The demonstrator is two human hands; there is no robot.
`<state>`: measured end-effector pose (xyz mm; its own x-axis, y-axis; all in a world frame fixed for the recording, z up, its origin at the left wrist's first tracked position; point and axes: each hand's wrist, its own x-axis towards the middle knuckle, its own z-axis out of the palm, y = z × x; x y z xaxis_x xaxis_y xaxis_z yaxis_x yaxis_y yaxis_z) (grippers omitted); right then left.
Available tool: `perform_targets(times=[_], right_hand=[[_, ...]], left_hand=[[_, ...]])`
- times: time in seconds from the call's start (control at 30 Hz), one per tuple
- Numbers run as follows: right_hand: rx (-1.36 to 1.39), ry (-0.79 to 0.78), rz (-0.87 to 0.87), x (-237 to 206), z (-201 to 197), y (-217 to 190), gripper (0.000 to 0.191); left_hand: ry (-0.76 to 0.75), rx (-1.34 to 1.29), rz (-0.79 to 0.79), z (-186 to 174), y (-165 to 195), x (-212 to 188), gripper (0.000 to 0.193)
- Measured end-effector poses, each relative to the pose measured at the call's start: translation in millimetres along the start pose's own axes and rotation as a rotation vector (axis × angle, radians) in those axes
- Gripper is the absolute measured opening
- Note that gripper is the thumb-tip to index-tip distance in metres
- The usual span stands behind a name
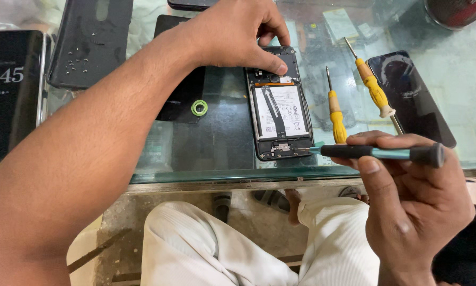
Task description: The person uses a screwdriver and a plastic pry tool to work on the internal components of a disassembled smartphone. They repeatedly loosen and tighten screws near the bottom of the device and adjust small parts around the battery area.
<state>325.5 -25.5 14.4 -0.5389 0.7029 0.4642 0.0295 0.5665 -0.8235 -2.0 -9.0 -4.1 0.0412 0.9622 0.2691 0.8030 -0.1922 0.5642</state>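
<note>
- At the far left a dark phone (10, 95) lies on the glass table (460, 79), its screen lit.
- Just right of it a black back cover (89, 42) lies face down, with a scatter of tiny screws (76, 64) resting on it.
- Farther right a small green ring (199, 108) sits on a black mat (182, 100), near the person's forearm.
- The left hand (232, 32) reaches in from the lower left across the table and rests on the top end of the opened phone (279, 103); its fingers are curled, the thumb tip pressing on the upper edge and the other fingertips touching the far end. It steadies the phone rather than closing around it.
- The opened phone lies flat near the middle of the table, back removed, its white battery (279, 111) showing.
- Just right of it 2 yellow-handled screwdrivers (336, 114) lie side by side on the glass, tips pointing away from the person.
- The right hand (407, 206) is at the lower right, at the table's near edge, fingers wrapped around a teal and black screwdriver (381, 153), gripped between thumb and fingertips; the tool lies level, its tip at the phone's bottom end.
- Beyond it a dark glass panel (410, 95) lies tilted on the table.
</note>
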Motion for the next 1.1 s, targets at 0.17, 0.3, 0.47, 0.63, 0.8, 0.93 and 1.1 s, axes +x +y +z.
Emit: perform_targets(times=[0.17,0.3,0.47,0.63,0.8,0.93,1.1], right_hand=[[-0.046,-0.021,-0.019,3.4,0.5,-4.0,0.020],[-0.162,-0.008,0.052,12.1,2.8,-12.9,0.023],[-0.337,-0.133,-0.178,30.9,7.0,-27.4,0.022],[-0.545,-0.202,-0.350,44.8,13.1,-37.7,0.025],[-0.500,-0.195,-0.384,48.2,17.4,-38.0,0.026],[-0.487,-0.189,-0.366,46.0,14.4,-36.5,0.023],[-0.384,-0.162,-0.330,44.2,13.1,-35.0,0.023]], left_hand=[[-0.002,-0.006,0.004,-0.7,-0.8,0.3,0.045],[-0.002,0.001,-0.003,-0.4,-0.8,0.3,0.045],[-0.001,-0.009,-0.006,-1.5,-0.7,-0.1,0.045],[-0.006,-0.019,0.018,-2.2,-1.4,-1.0,0.044],[-0.001,-0.006,0.016,-0.5,-1.5,-0.8,0.045],[0.001,0.006,-0.010,0.1,-0.9,-0.6,0.046],[-0.002,0.015,0.004,-1.7,-0.4,0.5,0.045]])
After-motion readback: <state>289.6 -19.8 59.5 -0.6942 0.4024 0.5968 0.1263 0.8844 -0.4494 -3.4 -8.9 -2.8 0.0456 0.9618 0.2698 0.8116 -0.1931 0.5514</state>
